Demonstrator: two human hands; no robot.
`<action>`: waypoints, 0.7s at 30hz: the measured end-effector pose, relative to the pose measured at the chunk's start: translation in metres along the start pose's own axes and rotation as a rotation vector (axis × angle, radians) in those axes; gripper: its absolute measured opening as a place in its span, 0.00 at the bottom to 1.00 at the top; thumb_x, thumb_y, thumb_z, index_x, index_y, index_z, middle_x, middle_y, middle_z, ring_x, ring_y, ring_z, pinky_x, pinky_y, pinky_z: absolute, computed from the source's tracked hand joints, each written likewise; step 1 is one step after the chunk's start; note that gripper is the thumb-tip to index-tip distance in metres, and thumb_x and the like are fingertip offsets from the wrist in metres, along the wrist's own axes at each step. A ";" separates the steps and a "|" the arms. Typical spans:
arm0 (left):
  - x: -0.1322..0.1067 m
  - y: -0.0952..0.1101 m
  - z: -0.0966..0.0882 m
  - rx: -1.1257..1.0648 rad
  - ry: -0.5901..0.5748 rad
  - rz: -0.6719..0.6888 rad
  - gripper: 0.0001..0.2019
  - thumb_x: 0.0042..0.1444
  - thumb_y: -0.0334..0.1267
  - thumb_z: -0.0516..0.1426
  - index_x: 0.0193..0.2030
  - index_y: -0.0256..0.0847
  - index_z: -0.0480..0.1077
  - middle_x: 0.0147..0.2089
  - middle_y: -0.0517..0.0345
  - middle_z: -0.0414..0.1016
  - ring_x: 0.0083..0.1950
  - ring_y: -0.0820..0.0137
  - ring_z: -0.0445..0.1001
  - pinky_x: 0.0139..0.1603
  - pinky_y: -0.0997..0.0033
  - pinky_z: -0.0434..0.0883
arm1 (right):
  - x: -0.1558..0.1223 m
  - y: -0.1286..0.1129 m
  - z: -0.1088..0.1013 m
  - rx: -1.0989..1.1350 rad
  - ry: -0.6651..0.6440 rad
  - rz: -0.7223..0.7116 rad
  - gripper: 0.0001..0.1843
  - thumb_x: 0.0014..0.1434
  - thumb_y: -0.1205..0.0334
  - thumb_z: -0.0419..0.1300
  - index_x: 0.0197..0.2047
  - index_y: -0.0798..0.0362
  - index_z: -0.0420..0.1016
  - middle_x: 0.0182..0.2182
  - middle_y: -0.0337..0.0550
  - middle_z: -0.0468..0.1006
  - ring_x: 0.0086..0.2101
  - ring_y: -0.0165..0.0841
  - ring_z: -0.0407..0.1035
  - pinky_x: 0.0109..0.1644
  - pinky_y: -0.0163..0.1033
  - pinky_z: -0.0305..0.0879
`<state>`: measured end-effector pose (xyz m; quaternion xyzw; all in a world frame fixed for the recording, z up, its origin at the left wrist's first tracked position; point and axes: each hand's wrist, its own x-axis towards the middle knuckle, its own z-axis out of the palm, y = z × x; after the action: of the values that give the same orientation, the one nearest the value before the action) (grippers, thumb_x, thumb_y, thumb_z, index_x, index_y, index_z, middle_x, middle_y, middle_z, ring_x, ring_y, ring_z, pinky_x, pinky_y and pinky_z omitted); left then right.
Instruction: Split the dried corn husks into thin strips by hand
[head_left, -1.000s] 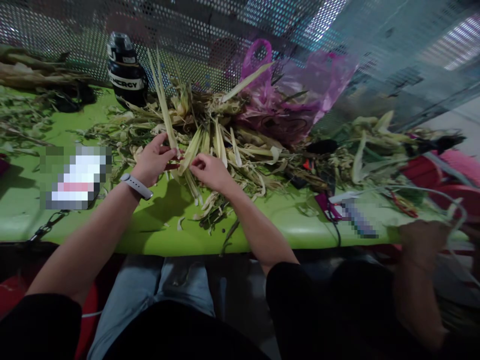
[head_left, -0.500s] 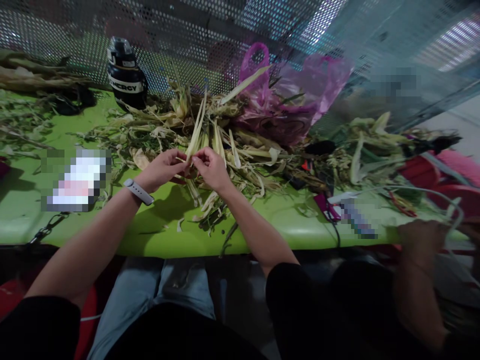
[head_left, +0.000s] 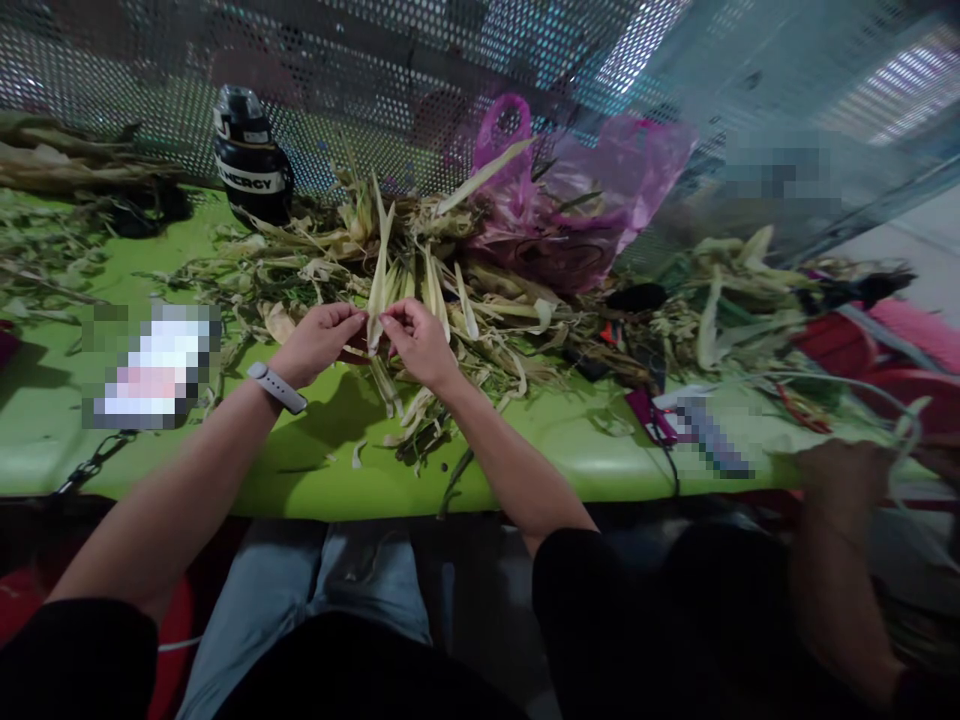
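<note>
My left hand point(head_left: 319, 340), with a grey watch on its wrist, and my right hand point(head_left: 416, 340) meet above a green table point(head_left: 315, 470). Both pinch the base of a long pale leaf strip point(head_left: 377, 265) that stands up and leans away from me. A small dark red thing shows between the fingers; I cannot make out what it is. Under and behind the hands lies a heap of dried leaves and husks point(head_left: 450, 270).
A black bottle point(head_left: 251, 160) stands at the back left by a perforated metal screen. A pink plastic bag point(head_left: 570, 210) lies behind the heap. Another person's hand point(head_left: 847, 480) holds pale strips at the right edge. More husks lie far left and right.
My hands have come together on one strip. The tall strips that my left hand held upright a second ago are down; a single strip now stands between both hands.
</note>
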<state>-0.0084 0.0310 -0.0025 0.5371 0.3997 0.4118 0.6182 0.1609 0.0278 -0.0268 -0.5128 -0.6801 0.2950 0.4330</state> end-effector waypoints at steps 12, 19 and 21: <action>0.002 -0.001 -0.001 0.071 0.003 0.073 0.08 0.60 0.34 0.57 0.29 0.37 0.71 0.26 0.59 0.72 0.27 0.74 0.74 0.30 0.72 0.78 | -0.003 -0.004 -0.002 -0.101 0.040 -0.096 0.11 0.65 0.52 0.53 0.40 0.51 0.66 0.36 0.42 0.76 0.36 0.32 0.72 0.40 0.37 0.69; 0.005 -0.005 -0.002 0.103 0.020 0.077 0.07 0.62 0.34 0.56 0.32 0.37 0.69 0.28 0.59 0.72 0.27 0.74 0.75 0.29 0.71 0.79 | -0.006 -0.006 0.000 -0.088 0.111 -0.130 0.13 0.62 0.53 0.59 0.45 0.51 0.64 0.34 0.39 0.74 0.28 0.28 0.68 0.36 0.36 0.67; 0.005 -0.006 -0.002 0.119 0.019 0.088 0.07 0.62 0.33 0.55 0.32 0.37 0.69 0.28 0.60 0.71 0.28 0.74 0.74 0.30 0.71 0.80 | -0.006 -0.007 0.000 -0.094 0.125 -0.167 0.12 0.61 0.56 0.59 0.46 0.51 0.65 0.34 0.39 0.74 0.27 0.27 0.67 0.35 0.36 0.66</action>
<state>-0.0078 0.0362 -0.0085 0.5859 0.4052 0.4194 0.5626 0.1582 0.0205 -0.0229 -0.4915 -0.7051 0.1930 0.4733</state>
